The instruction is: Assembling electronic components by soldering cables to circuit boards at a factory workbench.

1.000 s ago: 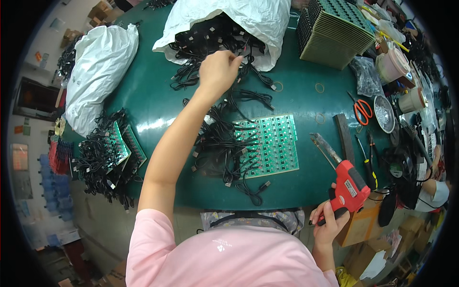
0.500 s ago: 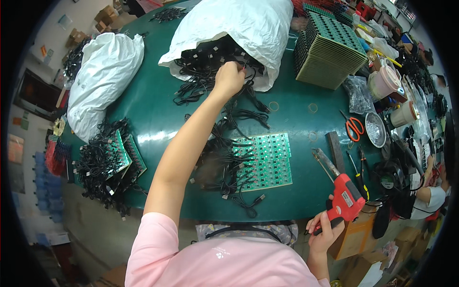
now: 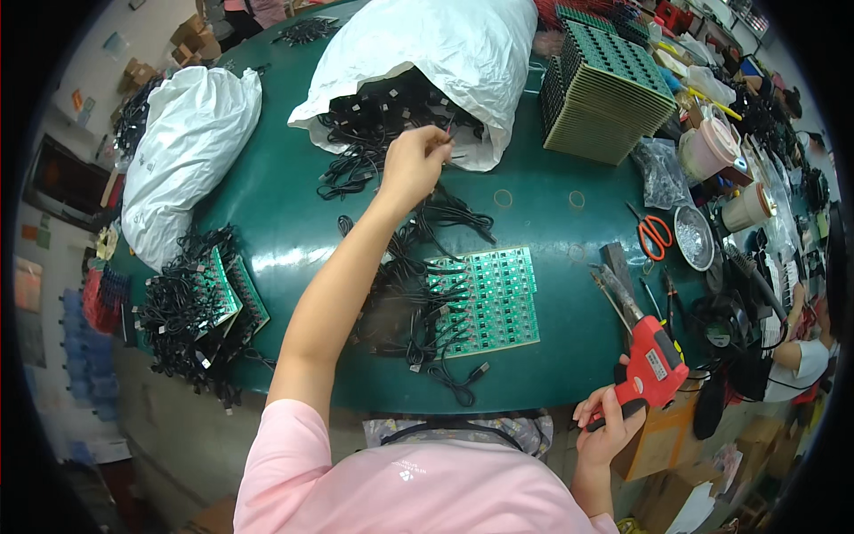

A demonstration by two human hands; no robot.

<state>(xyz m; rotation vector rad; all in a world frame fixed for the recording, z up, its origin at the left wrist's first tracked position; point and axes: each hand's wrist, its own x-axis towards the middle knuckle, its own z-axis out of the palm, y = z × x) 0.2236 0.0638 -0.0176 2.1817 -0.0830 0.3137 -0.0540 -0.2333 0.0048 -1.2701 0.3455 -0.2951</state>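
Left edge of desk (image 3: 294, 209): heap of black-cabled green boards (image 3: 219, 289) in front of the smaller white sack (image 3: 182, 160); no shift noted.

Left hand (image 3: 416, 165): thumb and fingers pinched together, apparently on the reddish end of a cable (image 3: 450, 130). Over the last second it has drawn back slightly from the mouth of the large white sack (image 3: 436, 53) toward the near edge of the desk. The loose cable bunch that hung at the sack's right lip has left that spot; its exact path under the hand is hidden. Reading: one cable is probably separated from the black cables (image 3: 378, 107) in the sack.

Centre, near edge of desk: green panel (image 3: 498, 303) lies flat, leads along its left side only, cables trailing left. Neither hand touches it, so no new joint is being made here.

Right hand (image 3: 614, 423): wrapped around the grip of the red soldering gun (image 3: 656, 365), beyond the near edge. Its tip has swung a little right, away from the panel, and now overlaps the dark bar (image 3: 614, 258) in view; contact cannot be told.
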